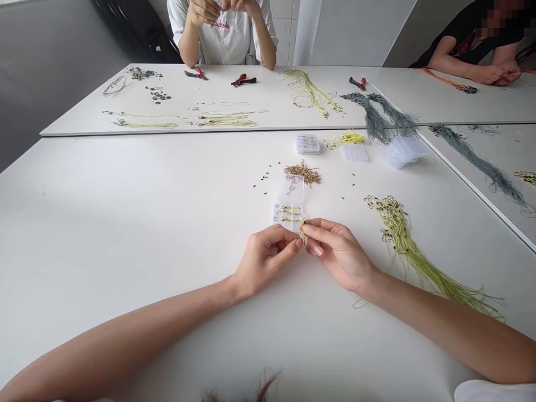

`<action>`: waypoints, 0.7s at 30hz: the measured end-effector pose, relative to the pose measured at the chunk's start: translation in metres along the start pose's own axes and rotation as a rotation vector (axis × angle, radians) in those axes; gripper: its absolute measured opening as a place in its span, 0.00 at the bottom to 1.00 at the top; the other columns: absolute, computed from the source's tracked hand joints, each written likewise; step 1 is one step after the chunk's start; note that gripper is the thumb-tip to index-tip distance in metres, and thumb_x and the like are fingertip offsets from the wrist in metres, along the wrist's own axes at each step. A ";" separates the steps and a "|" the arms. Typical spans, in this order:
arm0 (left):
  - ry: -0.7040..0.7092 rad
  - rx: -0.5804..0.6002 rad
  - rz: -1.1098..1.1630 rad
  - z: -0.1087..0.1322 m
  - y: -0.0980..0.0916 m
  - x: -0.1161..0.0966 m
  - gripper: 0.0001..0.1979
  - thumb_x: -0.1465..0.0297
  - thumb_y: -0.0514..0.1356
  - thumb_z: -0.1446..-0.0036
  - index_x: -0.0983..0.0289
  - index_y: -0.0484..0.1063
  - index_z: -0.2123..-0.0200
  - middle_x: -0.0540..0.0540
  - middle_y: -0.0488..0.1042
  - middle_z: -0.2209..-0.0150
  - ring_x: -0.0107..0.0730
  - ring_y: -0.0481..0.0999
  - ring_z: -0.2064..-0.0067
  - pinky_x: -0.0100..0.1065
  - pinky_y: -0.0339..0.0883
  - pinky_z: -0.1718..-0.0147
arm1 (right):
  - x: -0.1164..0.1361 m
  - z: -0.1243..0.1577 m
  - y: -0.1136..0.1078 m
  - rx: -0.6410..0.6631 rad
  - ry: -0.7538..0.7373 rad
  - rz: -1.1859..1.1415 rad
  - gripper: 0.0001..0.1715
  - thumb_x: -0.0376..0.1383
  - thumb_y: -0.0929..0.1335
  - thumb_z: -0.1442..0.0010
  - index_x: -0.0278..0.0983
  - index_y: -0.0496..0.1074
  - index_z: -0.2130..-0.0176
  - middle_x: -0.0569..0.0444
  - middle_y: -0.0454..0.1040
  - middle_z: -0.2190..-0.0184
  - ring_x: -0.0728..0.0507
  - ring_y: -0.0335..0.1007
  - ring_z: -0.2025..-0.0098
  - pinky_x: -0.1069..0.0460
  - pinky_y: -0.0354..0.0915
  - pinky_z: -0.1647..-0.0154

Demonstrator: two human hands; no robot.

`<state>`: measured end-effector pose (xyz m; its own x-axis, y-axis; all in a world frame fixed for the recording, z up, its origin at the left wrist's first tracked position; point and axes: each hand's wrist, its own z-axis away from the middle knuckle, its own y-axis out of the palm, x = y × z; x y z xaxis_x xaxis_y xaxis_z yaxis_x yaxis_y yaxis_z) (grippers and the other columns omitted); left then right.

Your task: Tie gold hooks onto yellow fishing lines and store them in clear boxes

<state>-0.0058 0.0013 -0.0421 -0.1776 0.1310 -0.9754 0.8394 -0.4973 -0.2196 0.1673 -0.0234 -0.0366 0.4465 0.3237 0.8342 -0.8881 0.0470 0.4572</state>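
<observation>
Between my two hands is a short fishing hook rig [304, 231], its yellow-green line folded up small. My left hand [270, 254] pinches its lower end between thumb and forefinger. The thumb and fingers of my right hand [339, 248] close on its upper part. Just behind my fingers lies a clear plastic box [296, 190] with its lid laid back. Several yellow hook rigs [288, 213] rest in its compartments. A heap of small brass-coloured metal pieces [307, 173] touches the far end of the lid.
A bundle of yellow-green lines with hooks [408, 245] lies beside my right forearm. Farther back are closed clear boxes [307, 144], stacked clear plastic pieces [404, 152] and grey-green line bundles [377, 117]. Pliers [243, 80] lie near a co-worker [226, 33] across the table.
</observation>
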 end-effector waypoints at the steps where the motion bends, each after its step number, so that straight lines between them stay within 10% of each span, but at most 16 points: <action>1: 0.009 -0.005 -0.016 0.000 0.000 0.000 0.11 0.64 0.59 0.38 0.65 0.75 0.66 0.54 0.70 0.69 0.30 0.67 0.68 0.31 0.61 0.69 | 0.000 0.000 0.000 0.004 0.001 -0.006 0.05 0.36 0.73 0.44 0.36 0.76 0.68 0.61 0.60 0.83 0.52 0.51 0.77 0.52 0.50 0.70; 21: -0.094 0.195 0.351 -0.008 -0.007 -0.014 0.16 0.65 0.56 0.35 0.67 0.72 0.74 0.50 0.64 0.76 0.28 0.60 0.70 0.31 0.52 0.69 | 0.003 0.001 0.003 0.099 0.036 -0.084 0.03 0.35 0.72 0.43 0.36 0.78 0.66 0.58 0.69 0.72 0.54 0.55 0.75 0.53 0.52 0.71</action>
<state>-0.0059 0.0097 -0.0271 0.0486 -0.1500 -0.9875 0.7458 -0.6522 0.1358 0.1665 -0.0229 -0.0327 0.5129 0.3568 0.7808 -0.8319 -0.0177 0.5546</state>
